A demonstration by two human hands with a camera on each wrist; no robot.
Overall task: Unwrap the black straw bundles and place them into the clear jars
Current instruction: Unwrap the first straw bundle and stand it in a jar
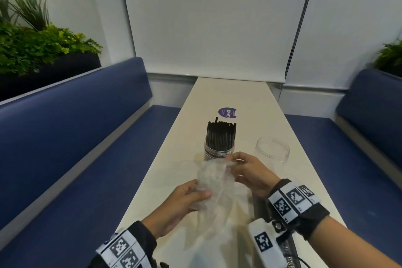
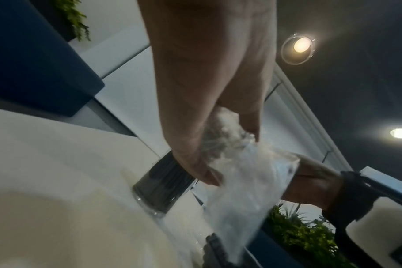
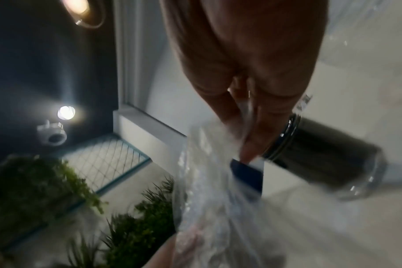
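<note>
A clear jar [image 1: 218, 152] full of upright black straws [image 1: 220, 135] stands mid-table; it also shows as the jar [image 2: 163, 183] and the jar [image 3: 321, 156] in the wrist views. A second clear jar [image 1: 272, 149] stands to its right with nothing in it. Above the table's near part, both hands hold a crumpled clear plastic wrapper [image 1: 214, 183]. My left hand [image 1: 196, 193] grips its lower left side, thumb on top. My right hand [image 1: 230, 162] pinches its upper edge. The wrapper [image 2: 246, 174] hangs from my left fingers, and the wrapper [image 3: 209, 181] trails below my right fingertips.
The narrow cream table [image 1: 245, 98] runs away from me to a white wall. A purple sticker [image 1: 227, 112] lies beyond the jars. Blue benches [image 1: 71, 128] flank both sides, with green plants [image 1: 32, 43] behind the left one. A dark object lies under my right wrist.
</note>
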